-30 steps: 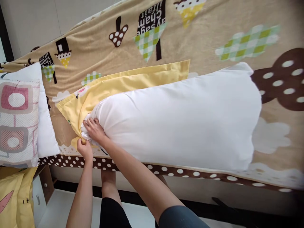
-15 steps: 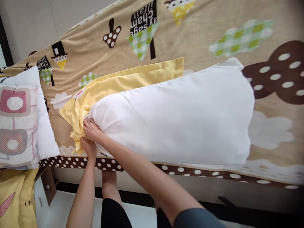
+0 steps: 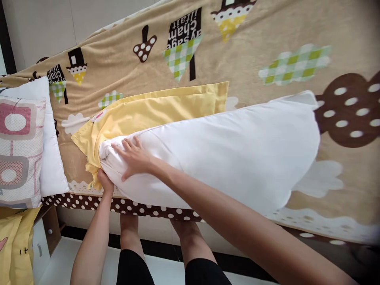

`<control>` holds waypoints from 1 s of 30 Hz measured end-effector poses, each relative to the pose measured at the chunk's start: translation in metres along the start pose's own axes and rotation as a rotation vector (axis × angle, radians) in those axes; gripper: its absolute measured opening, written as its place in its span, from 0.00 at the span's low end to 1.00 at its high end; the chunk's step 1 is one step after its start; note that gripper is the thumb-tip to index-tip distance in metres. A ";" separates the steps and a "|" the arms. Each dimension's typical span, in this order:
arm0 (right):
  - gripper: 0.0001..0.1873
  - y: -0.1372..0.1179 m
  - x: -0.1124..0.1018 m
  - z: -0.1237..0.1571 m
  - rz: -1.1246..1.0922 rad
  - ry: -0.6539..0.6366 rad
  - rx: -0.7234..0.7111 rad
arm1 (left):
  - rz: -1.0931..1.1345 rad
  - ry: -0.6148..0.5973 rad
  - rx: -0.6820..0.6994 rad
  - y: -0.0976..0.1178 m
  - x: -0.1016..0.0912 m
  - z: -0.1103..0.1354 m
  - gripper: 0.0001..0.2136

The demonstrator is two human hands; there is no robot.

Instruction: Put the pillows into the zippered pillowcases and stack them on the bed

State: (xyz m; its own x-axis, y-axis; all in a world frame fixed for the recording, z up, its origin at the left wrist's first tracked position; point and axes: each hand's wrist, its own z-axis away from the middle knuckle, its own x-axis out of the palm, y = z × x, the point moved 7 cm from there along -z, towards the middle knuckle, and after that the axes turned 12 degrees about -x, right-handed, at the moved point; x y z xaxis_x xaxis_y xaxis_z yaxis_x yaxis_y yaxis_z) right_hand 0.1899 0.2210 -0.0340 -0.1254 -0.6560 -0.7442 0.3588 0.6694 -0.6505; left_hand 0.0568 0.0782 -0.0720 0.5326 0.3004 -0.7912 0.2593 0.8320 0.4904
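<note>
A long white pillow lies along the near edge of the bed, its left end at the mouth of a yellow pillowcase spread flat behind it. My right hand rests flat on top of the pillow's left end, fingers spread. My left hand is tucked under that end at the bed's edge, closed on the yellow pillowcase's opening; its fingers are mostly hidden by the fabric.
A tan blanket with cartoon prints and a brown dotted border covers the bed. At the left lie a pink-patterned cushion on a white pillow. Yellow fabric hangs at lower left. My legs stand against the bed.
My right hand moved from gripping the pillow's end to lying flat on top of it. The pillow's left end shifted a little toward the pillowcase. The left hand stayed at the opening.
</note>
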 end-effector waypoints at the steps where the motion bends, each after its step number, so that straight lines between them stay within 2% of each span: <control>1: 0.60 -0.010 0.006 0.002 0.035 -0.002 -0.011 | -0.002 0.009 -0.001 0.000 -0.001 0.000 0.04; 5: 0.35 -0.034 0.022 -0.006 0.138 0.011 -0.004 | -0.085 0.059 0.023 0.012 -0.015 -0.007 0.05; 7: 0.28 -0.041 0.026 -0.012 0.110 0.063 -0.003 | -0.181 0.079 0.042 0.024 -0.021 -0.019 0.06; 10: 0.26 -0.047 0.034 -0.016 0.079 0.127 -0.013 | -0.389 0.052 0.074 0.048 -0.022 -0.042 0.07; 13: 0.25 -0.050 0.042 -0.017 0.153 0.172 -0.058 | -0.608 0.024 0.103 0.071 -0.020 -0.061 0.10; 18: 0.21 -0.055 0.048 -0.019 0.346 0.226 -0.118 | -0.851 -0.027 0.247 0.104 -0.019 -0.075 0.14; 24: 0.20 -0.062 0.046 -0.021 0.361 0.221 -0.151 | -1.134 0.024 0.711 0.152 0.010 -0.066 0.13; 27: 0.20 -0.047 0.036 -0.020 0.305 0.225 -0.141 | -1.134 0.050 0.736 0.169 0.015 -0.057 0.12; 30: 0.22 -0.019 0.019 -0.024 0.163 0.295 -0.132 | -1.088 0.027 0.797 0.182 0.012 -0.036 0.09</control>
State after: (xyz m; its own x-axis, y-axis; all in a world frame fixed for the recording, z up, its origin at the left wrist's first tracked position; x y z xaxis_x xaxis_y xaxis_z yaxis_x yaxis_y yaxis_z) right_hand 0.1581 0.2042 -0.0390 -0.3445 -0.4213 -0.8390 0.2758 0.8088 -0.5194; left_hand 0.0810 0.2497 -0.0052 -0.2545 -0.3170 -0.9137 0.9353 0.1596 -0.3159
